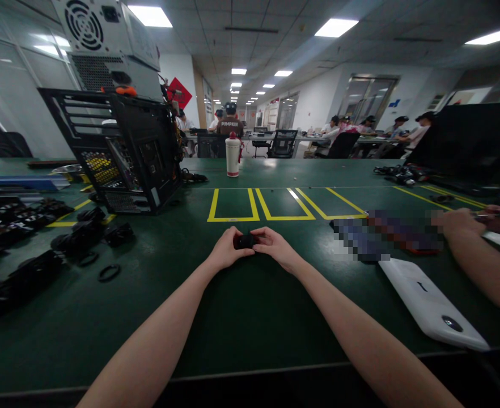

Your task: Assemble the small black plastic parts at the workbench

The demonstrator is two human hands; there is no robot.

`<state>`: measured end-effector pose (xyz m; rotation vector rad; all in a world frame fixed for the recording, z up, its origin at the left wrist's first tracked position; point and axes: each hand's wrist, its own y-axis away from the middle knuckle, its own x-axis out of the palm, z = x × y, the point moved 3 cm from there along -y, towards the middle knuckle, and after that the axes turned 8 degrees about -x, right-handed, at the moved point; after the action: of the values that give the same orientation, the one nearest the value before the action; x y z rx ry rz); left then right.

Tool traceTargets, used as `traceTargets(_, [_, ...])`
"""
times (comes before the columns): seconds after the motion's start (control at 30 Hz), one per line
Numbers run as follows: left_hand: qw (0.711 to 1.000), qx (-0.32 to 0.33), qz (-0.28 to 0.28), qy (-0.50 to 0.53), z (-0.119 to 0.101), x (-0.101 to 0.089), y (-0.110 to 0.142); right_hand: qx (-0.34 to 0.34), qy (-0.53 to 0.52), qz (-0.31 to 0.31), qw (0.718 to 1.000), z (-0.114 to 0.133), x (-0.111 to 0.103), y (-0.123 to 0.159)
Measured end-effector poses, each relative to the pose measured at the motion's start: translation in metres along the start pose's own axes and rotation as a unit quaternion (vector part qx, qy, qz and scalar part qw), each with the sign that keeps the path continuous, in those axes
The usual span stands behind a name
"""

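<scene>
Over the middle of the green table, a small black rounded part (245,242) sits between my two hands; its exact kind is hard to make out. My left hand (228,248) curls round its left side, with the thumb along the front. From the right, my right hand (273,247) pinches it between thumb and fingers. Both hands hide part of it. Off to the left lie a black ring (109,273) and a second one (88,259), near several black parts (80,233) with dark, bulky shapes.
An open black computer case (126,153) stands at the back left, with silver power supplies (109,39) on top. Yellow tape outlines (233,219) and a white bottle (232,157) are ahead. Right are a white device (432,300), pixelated items and a co-worker's hand (462,224).
</scene>
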<state>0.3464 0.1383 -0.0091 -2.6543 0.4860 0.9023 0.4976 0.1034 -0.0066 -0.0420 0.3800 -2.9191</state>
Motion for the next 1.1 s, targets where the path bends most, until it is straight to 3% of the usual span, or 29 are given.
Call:
traceTargets(0.23, [1.000, -0.013, 0.008, 0.008, 0.000, -0.001, 0.000, -0.011, 0.034, -0.027, 0.999, 0.006, 0.002, 0.000])
traceTargets(0.43, [1.000, -0.003, 0.007, 0.001, 0.000, -0.001, 0.000, -0.027, -0.006, -0.015, 0.999, 0.006, 0.005, -0.001])
traceTargets(0.67, [1.000, -0.004, 0.004, 0.001, -0.001, 0.000, 0.000, 0.016, 0.021, -0.025, 0.999, -0.007, -0.001, -0.001])
traceTargets(0.93, [1.000, -0.006, 0.003, -0.001, -0.003, -0.002, 0.002, -0.030, 0.043, 0.007, 0.999, 0.002, 0.001, 0.000])
traceTargets(1.1, [1.000, -0.008, 0.001, -0.007, -0.001, -0.001, 0.001, -0.034, 0.062, -0.015, 0.997, 0.004, 0.001, 0.000])
